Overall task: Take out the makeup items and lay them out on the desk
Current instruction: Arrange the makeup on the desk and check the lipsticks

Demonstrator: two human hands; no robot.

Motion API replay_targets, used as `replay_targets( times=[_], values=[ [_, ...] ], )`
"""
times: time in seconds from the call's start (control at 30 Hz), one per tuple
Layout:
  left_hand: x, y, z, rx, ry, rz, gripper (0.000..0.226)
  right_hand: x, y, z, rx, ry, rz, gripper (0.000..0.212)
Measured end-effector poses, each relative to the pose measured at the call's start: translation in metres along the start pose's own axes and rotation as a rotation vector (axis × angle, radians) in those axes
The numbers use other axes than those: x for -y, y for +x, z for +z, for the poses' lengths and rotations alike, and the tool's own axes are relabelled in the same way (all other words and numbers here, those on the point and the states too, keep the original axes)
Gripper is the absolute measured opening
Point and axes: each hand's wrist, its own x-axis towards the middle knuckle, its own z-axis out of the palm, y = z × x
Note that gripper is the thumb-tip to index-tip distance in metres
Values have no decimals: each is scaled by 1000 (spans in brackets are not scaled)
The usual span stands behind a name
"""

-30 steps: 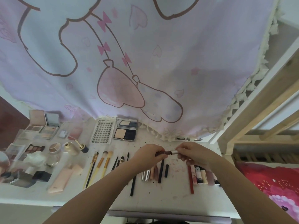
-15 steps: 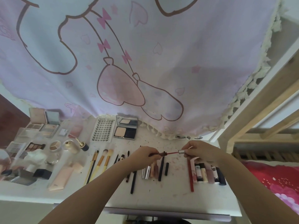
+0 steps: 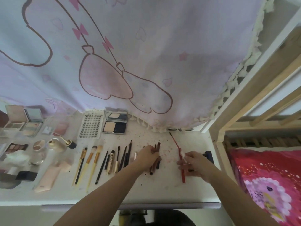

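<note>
Your left hand [image 3: 147,158] is closed around a dark red tube [image 3: 156,149], low over the tabletop [image 3: 162,190]. Your right hand [image 3: 194,163] pinches its red wand [image 3: 176,145], tip towards 11 o'clock, probably so both parts lie apart. Brushes [image 3: 91,160] lie in a row at 9 o'clock.
</note>
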Motion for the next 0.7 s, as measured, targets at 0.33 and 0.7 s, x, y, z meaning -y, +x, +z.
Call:
replay_targets(
  times=[0.33,0.7],
  values=[
    [1,28,40,-255,797,118,46,-41,20,63,-250,-833,-147,15],
    [1,34,40,-303,871,177,42,-16,29,57,-178,-1103,-224,33]
  ],
)
